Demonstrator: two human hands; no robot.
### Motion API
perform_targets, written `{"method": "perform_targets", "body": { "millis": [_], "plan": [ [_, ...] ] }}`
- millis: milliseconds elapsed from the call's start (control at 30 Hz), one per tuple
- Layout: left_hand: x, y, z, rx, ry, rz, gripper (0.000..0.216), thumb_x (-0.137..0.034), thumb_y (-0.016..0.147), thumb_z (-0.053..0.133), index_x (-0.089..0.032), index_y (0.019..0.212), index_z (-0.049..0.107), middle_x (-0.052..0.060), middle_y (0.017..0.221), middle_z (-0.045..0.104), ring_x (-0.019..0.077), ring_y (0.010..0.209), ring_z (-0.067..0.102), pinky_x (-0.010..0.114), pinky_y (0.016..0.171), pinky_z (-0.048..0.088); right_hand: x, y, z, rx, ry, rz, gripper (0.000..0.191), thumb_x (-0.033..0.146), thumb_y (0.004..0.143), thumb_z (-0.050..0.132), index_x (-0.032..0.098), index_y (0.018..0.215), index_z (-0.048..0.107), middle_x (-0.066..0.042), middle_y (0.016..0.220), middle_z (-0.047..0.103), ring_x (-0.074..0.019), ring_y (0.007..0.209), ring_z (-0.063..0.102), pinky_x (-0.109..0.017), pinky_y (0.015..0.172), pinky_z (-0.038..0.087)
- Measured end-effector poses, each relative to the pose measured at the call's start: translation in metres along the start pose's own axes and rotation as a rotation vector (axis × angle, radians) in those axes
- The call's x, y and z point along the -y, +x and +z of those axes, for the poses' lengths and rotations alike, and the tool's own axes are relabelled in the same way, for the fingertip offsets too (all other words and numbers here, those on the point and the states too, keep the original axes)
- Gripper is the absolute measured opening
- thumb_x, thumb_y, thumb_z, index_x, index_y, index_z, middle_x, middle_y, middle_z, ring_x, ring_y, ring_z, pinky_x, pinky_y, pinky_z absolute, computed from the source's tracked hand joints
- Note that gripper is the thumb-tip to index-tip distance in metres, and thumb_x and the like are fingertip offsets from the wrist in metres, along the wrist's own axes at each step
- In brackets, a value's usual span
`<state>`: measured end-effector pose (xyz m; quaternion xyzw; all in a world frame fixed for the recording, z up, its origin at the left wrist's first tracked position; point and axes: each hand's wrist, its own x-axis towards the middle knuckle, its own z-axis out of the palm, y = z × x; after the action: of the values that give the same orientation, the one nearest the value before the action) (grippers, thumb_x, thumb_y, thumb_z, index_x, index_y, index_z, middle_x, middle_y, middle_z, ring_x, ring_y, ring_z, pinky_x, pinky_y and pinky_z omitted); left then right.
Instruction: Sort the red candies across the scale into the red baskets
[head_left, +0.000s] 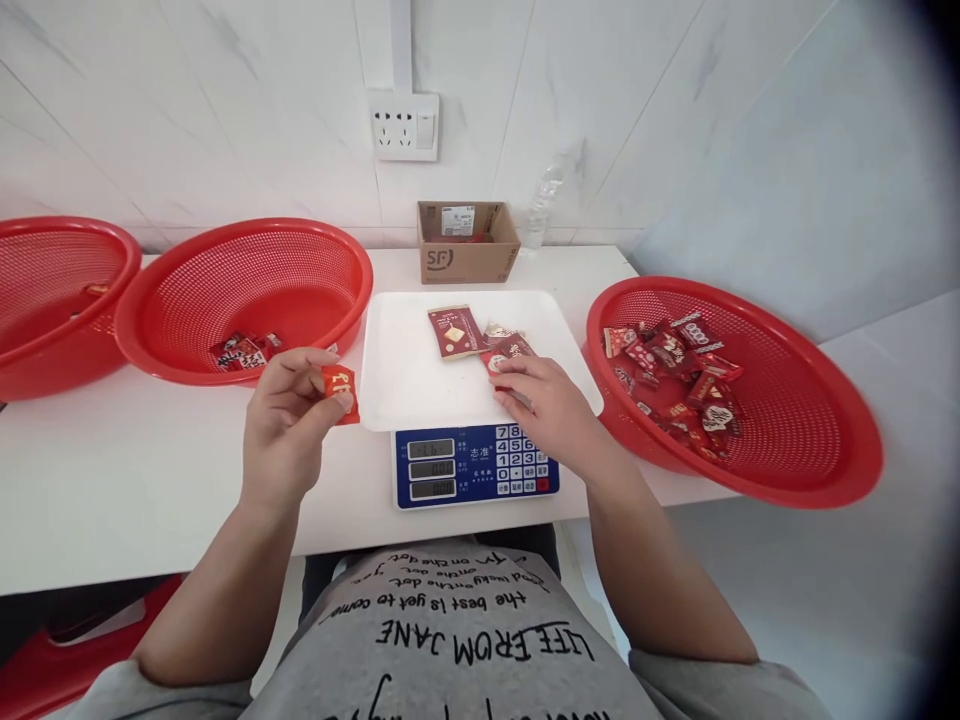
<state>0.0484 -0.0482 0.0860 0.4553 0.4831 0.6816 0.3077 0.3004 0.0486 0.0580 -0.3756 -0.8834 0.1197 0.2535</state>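
Note:
My left hand (289,420) pinches a small red snack packet (341,388) just left of the white scale tray (405,375). My right hand (544,400) rests on the tray's right front part, fingers closed over a dark red packet (506,353). A larger red packet (455,331) and a pale one (499,331) lie further back on the tray. The blue scale panel (474,465) faces me below the tray.
A red basket (787,440) at right holds several red packets (679,370). Another red basket (300,280) at left holds a few packets (244,351); a third basket (45,290) sits at far left. A cardboard box (466,243) and clear bottle (544,205) stand by the wall.

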Motion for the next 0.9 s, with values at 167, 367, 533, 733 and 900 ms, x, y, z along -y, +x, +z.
{"method": "perform_targets", "body": {
  "millis": [167, 367, 533, 733, 900],
  "plan": [
    [0.002, -0.001, 0.001, 0.002, 0.008, -0.027, 0.027, -0.011, 0.071, 0.066, -0.026, 0.094, 0.062, -0.005, 0.062, 0.051, 0.0101, 0.057, 0.048, 0.022, 0.054, 0.044, -0.003, -0.007, -0.005, -0.012, 0.007, 0.053, 0.021, 0.023, 0.089, 0.051, 0.023, 0.097, 0.070, -0.007, 0.112, 0.065, -0.0262, 0.108, 0.056, -0.050, 0.095, 0.047],
    [0.010, -0.001, 0.003, 0.079, 0.089, -0.064, 0.025, -0.025, 0.081, 0.064, -0.027, 0.106, 0.063, -0.001, 0.080, 0.061, 0.0123, 0.072, 0.058, 0.025, 0.067, 0.050, -0.006, -0.012, -0.011, -0.023, 0.036, 0.088, 0.022, 0.024, 0.090, 0.050, 0.023, 0.099, 0.070, -0.007, 0.114, 0.065, -0.0242, 0.111, 0.056, -0.049, 0.097, 0.046],
    [0.014, -0.002, 0.002, 0.130, 0.282, -0.036, 0.018, -0.033, 0.085, 0.060, -0.024, 0.099, 0.067, 0.001, 0.085, 0.064, 0.0129, 0.073, 0.058, 0.025, 0.069, 0.050, -0.008, -0.013, -0.016, -0.021, 0.028, 0.114, 0.023, 0.025, 0.090, 0.049, 0.023, 0.100, 0.070, -0.007, 0.112, 0.066, -0.0245, 0.111, 0.057, -0.050, 0.097, 0.046],
    [0.011, 0.000, 0.006, 0.162, 0.442, 0.029, 0.018, -0.037, 0.087, 0.057, -0.023, 0.092, 0.068, 0.002, 0.082, 0.065, 0.0127, 0.070, 0.058, 0.024, 0.064, 0.048, -0.012, -0.014, -0.022, -0.033, 0.006, 0.175, 0.023, 0.025, 0.089, 0.051, 0.022, 0.105, 0.068, -0.008, 0.113, 0.066, -0.0247, 0.111, 0.058, -0.048, 0.097, 0.046],
    [0.015, 0.002, 0.009, 0.199, 0.403, -0.020, 0.017, -0.035, 0.082, 0.063, -0.023, 0.094, 0.065, 0.000, 0.080, 0.063, 0.0115, 0.067, 0.059, 0.023, 0.062, 0.048, -0.012, -0.014, -0.022, -0.019, 0.008, 0.177, 0.024, 0.023, 0.089, 0.051, 0.022, 0.106, 0.067, -0.009, 0.115, 0.065, -0.0245, 0.112, 0.057, -0.047, 0.097, 0.046]
  ]
}}
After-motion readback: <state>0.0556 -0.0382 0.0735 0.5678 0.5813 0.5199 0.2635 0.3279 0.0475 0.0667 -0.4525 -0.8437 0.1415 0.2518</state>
